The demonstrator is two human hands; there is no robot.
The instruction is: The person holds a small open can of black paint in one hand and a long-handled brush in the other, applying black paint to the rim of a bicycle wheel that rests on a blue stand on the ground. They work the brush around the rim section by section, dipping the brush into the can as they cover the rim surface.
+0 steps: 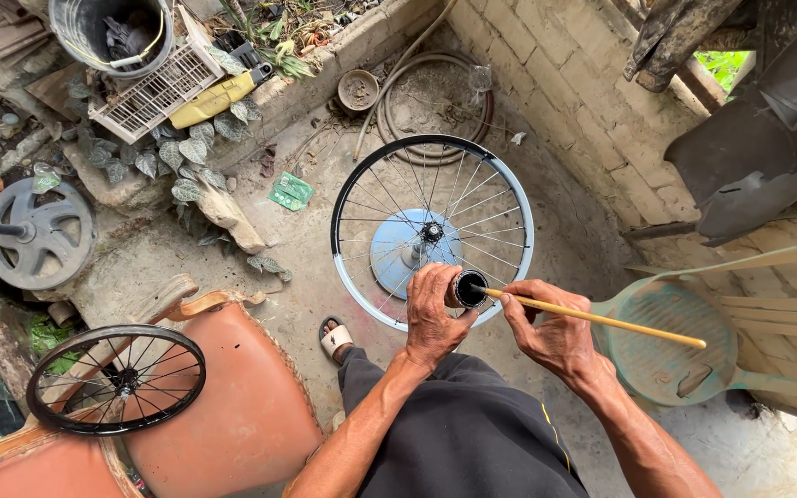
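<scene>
Gripping a small black can (469, 288) at the frame's centre, the left hand (433, 316) wraps it firmly. Pinched in the right hand (555, 334), a thin yellow stick (601, 319) seems to dip into its mouth. Just behind, a spoked wheel (432, 231) lies on the concrete floor (306, 244).

Under you is a rough concrete floor (306, 267). On it lie a spoked wheel rim (432, 231), a coiled hose (435, 101), a small green packet (291, 192), a rusty bowl (358, 90) and your sandalled foot (335, 337).
</scene>
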